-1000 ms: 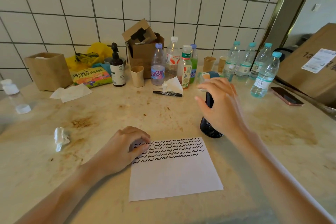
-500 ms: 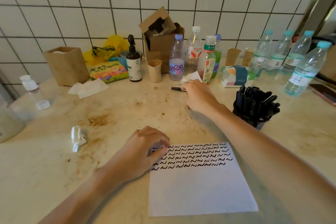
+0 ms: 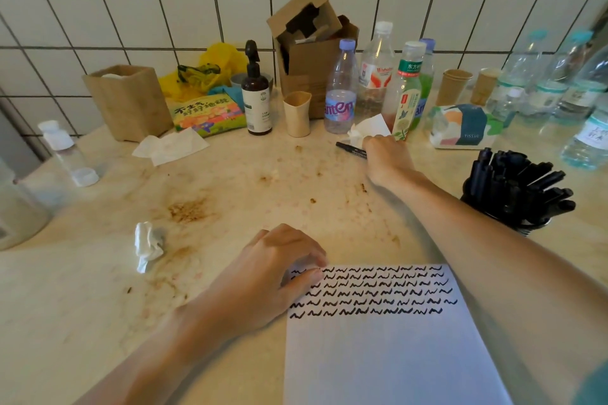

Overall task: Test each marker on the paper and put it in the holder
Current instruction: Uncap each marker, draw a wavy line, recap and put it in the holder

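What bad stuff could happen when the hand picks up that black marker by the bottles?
The right hand is grasping the marker right beside the green-label bottle and a crumpled tissue, so lifting carelessly might tip the bottle. The holder already looks crammed with markers, so squeezing in another could knock it over. The left hand only pins the paper at one corner, so it might slide while testing.

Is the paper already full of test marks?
No, the marks fill only the top rows of the paper; the lower part is blank.
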